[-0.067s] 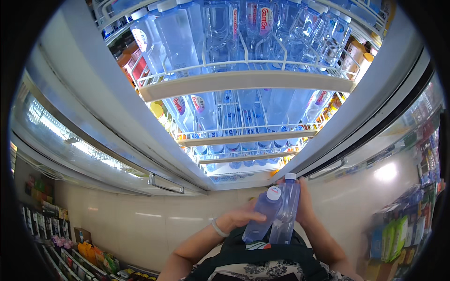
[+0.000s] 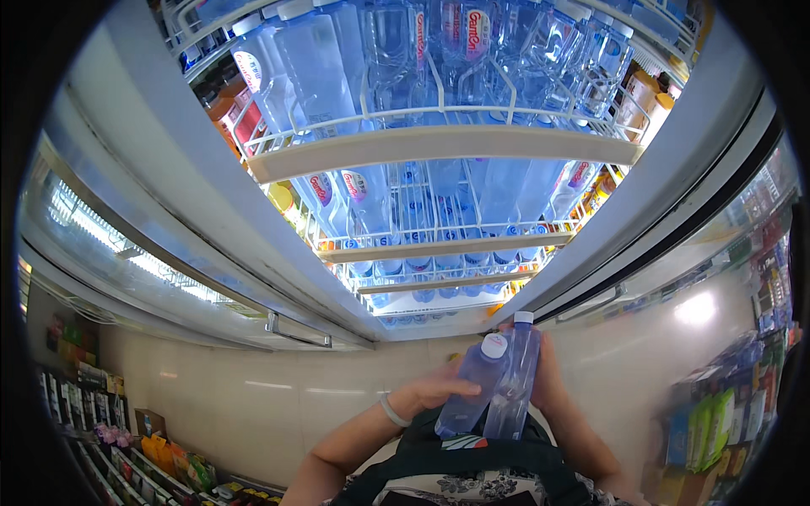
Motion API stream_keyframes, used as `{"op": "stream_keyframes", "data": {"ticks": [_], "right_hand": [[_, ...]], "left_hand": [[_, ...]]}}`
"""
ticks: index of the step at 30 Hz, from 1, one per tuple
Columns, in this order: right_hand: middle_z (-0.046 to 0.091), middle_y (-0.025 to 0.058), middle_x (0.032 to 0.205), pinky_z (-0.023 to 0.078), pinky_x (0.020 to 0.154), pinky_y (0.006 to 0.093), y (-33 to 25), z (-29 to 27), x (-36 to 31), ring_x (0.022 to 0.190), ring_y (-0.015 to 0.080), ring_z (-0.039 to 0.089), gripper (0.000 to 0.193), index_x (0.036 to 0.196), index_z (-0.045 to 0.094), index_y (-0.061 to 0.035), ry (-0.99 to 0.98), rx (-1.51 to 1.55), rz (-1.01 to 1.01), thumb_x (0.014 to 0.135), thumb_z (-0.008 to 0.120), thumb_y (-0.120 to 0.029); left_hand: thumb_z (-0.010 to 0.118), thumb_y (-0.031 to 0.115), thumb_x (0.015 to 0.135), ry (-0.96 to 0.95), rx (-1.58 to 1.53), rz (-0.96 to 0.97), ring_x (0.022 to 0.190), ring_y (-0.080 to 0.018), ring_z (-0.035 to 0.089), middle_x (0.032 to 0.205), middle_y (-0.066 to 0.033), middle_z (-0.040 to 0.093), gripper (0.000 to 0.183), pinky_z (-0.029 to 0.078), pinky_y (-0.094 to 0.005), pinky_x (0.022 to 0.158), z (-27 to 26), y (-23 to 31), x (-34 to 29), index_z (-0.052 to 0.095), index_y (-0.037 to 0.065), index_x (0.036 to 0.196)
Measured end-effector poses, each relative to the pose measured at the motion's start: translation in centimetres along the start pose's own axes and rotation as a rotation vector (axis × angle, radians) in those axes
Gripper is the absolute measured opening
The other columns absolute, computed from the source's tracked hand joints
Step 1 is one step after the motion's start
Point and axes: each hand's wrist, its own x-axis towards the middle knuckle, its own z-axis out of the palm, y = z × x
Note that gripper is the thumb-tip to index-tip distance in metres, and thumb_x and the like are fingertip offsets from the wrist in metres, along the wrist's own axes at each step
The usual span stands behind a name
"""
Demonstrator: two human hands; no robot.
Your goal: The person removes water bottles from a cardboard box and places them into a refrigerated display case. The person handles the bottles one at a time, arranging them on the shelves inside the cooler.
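Note:
Two clear plastic water bottles stand side by side in front of my body, caps up. My left hand [image 2: 437, 390] is closed round the left water bottle [image 2: 470, 390], thumb across its front; this bottle has a wide white cap and leans a little. On the other side, my right hand [image 2: 550, 375] is wrapped against the slimmer water bottle [image 2: 513, 388], its fingers mostly hidden behind it. The two bottles touch or nearly touch. Their bases reach down to my dark apron [image 2: 481, 454], which has a small coloured mark.
Ahead stands a lit drinks cooler with wire shelves [image 2: 443, 150] full of bottled water [image 2: 316, 67]. Its left glass door [image 2: 152, 244] and right glass door [image 2: 675, 228] flank the opening. Goods racks [image 2: 160, 460] stand at lower left, with packaged goods [image 2: 713, 430] at right.
My right hand has slid slightly lower along the slimmer bottle. Both bottles stay almost where they were.

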Motion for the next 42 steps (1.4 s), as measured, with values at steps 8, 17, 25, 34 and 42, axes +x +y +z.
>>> {"op": "stream_keyframes", "data": {"ticks": [8,17,25,34,42], "right_hand": [[0.055,0.0109,0.137,0.048,0.102,0.0485,0.7,-1.6,-4.2,0.121,0.0282,0.057,0.088,0.152,0.034,-0.0104,-0.151,0.108,0.136,0.085,0.071,-0.055],[0.044,0.0119,0.15,0.045,0.108,0.0442,0.4,-6.7,-3.2,0.132,0.0298,0.05,0.115,0.156,0.028,-0.011,-0.29,-0.016,0.054,0.068,0.085,-0.058],[0.046,0.0186,0.148,0.044,0.106,0.0604,0.1,-8.2,-2.2,0.131,0.0424,0.049,0.126,0.155,0.03,-0.0112,-0.266,0.248,0.072,0.059,0.079,-0.077],[0.039,0.0254,0.152,0.045,0.1,0.0685,-1.8,-7.3,-0.9,0.128,0.0551,0.047,0.131,0.157,0.022,-0.0093,-0.338,0.333,0.096,0.06,0.078,-0.077],[0.04,0.0247,0.151,0.043,0.106,0.0617,-1.0,-8.6,1.2,0.13,0.0483,0.049,0.129,0.157,0.022,-0.0041,-0.301,0.25,0.104,0.065,0.069,-0.082]], "left_hand": [[0.073,0.031,0.091,0.011,0.02,0.107,0.113,-0.0201,0.06,0.124,-0.0078,0.062,0.062,0.054,-0.036,0.092,1.6,1.5,1.6,0.048,0.006,0.142],[0.053,0.033,0.105,0.368,0.207,0.411,0.119,-0.0164,0.053,0.13,-0.0055,0.052,0.046,0.05,-0.0324,0.095,3.6,-0.4,8.9,0.046,0.008,0.143],[0.058,0.036,0.103,0.325,0.833,0.229,0.099,-0.0191,0.066,0.123,-0.01,0.063,0.048,0.053,-0.0302,0.082,5.1,2.9,9.9,0.05,0.008,0.142],[0.054,0.02,0.103,1.031,0.563,1.164,0.092,-0.0177,0.062,0.1,-0.0097,0.069,0.028,0.048,-0.0318,0.084,-1.5,24.3,11.9,0.065,0.0,0.119],[0.055,0.021,0.103,1.267,0.459,0.932,0.096,-0.0181,0.061,0.105,-0.0098,0.068,0.029,0.047,-0.0322,0.087,-15.4,31.8,20.0,0.065,0.0,0.121]]}}
